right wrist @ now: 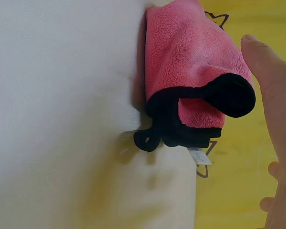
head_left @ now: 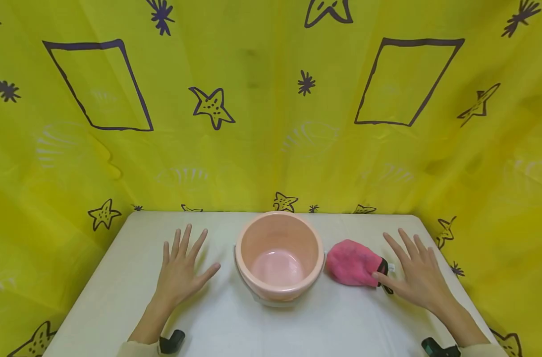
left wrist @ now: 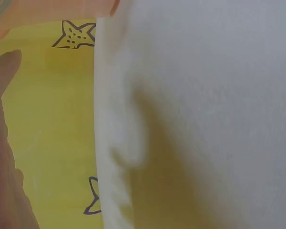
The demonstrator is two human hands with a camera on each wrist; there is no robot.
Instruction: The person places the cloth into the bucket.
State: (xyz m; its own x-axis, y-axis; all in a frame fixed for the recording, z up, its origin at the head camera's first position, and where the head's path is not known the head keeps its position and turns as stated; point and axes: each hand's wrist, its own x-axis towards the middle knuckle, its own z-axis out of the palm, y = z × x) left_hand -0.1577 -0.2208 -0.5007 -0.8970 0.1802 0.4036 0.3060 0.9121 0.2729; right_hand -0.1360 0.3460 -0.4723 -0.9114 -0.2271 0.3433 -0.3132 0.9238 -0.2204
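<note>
A peach-coloured plastic bucket [head_left: 248,282] stands upright in the middle of the table, its inside bare and its handle hanging down at the rim. To its right lies a pink fleecy cloth [head_left: 352,263], bunched up, with black trim, a black loop and a small white tag [right wrist: 200,156]. My left hand [head_left: 180,275] hovers left of the bucket, fingers spread, touching nothing. My right hand [head_left: 420,280] is held out at the right, fingers spread; its thumb overlaps the cloth's black edge in the head view, while the right wrist view shows the pink cloth [right wrist: 186,52] beside the thumb.
A white-covered table [head_left: 324,327] carries these things. Yellow curtains [head_left: 262,163] with starfish and shell drawings surround its back and sides. A dark wrist-camera mount [head_left: 172,341] sits on the left wrist, another mount [head_left: 438,348] on the right.
</note>
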